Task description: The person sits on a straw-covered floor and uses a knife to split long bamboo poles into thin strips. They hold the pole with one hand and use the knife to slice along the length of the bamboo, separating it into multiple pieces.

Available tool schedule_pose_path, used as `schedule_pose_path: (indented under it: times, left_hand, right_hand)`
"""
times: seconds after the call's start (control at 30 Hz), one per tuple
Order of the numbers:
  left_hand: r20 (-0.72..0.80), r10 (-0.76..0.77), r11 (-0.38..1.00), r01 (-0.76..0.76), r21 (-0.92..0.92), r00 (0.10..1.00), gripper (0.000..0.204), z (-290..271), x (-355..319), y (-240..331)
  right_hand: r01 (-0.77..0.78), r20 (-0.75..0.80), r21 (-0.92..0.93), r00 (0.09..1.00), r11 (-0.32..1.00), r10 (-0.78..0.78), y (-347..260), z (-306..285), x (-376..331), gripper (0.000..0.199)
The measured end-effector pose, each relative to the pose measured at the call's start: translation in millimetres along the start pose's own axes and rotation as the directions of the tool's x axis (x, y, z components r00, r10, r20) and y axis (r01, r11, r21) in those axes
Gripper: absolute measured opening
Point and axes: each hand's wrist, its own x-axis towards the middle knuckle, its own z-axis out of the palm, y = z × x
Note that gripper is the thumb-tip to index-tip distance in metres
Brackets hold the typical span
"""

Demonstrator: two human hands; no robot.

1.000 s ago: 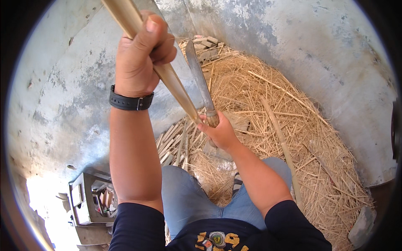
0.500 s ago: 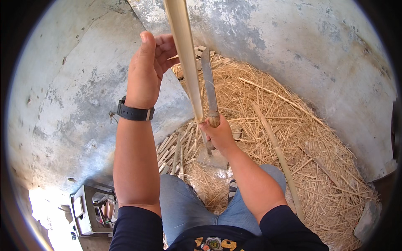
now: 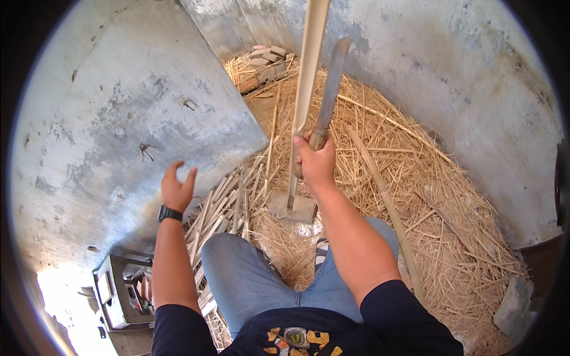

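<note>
My right hand [image 3: 316, 161] is closed round the wooden handle of a machete [image 3: 332, 86], its long blade pointing up and away. The same hand's thumb and fingers lie against a split length of bamboo [image 3: 310, 65], which stands nearly upright just left of the blade. The bamboo's top runs out of view; its foot reaches down to a flat block [image 3: 304, 209] on the floor. Off to the left, my left hand [image 3: 177, 188] is held apart from both, thumb and forefinger spread, with nothing in it.
Thin bamboo shavings [image 3: 380, 148] cover the floor, with a long bamboo pole [image 3: 383, 193] lying across them at right. Split strips [image 3: 222, 204] are piled left of the block. Bricks [image 3: 272, 56] lie at the back. A wooden stand [image 3: 122, 293] is at lower left; worn walls surround me.
My left hand has dropped away from beside the bamboo, down and to the left. My right hand, with machete and bamboo, appears a little higher, and the bamboo's top has shifted right.
</note>
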Motion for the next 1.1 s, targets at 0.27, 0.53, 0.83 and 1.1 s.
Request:
schedule_pose_path:
  times: [0.27, 0.53, 0.83, 1.1]
  left_hand:
    - [0.532, -0.755, 0.612, 0.703, 0.361, 0.384, 0.062, -43, -142, -144]
    - [0.595, -0.546, 0.655, 0.743, -0.135, 0.590, 0.041, -31, -186, -127]
    - [0.626, -0.247, 0.674, 0.595, -0.438, 0.740, 0.039, -31, -82, -10]
    - [0.807, 0.084, 0.254, 0.770, -0.585, 0.585, 0.090, 31, -60, 71]
  right_hand:
    - [0.015, -0.118, 0.178, 0.993, 0.984, 0.006, -9, -15, 19, 0.029]
    - [-0.003, -0.226, 0.449, 0.967, 0.894, 0.117, -15, -16, 33, 0.020]
    - [-0.084, -0.160, 0.702, 0.949, 0.708, 0.272, -33, -28, 41, 0.016]
    - [-0.104, -0.135, 0.764, 0.939, 0.637, 0.315, -45, -33, 46, 0.019]
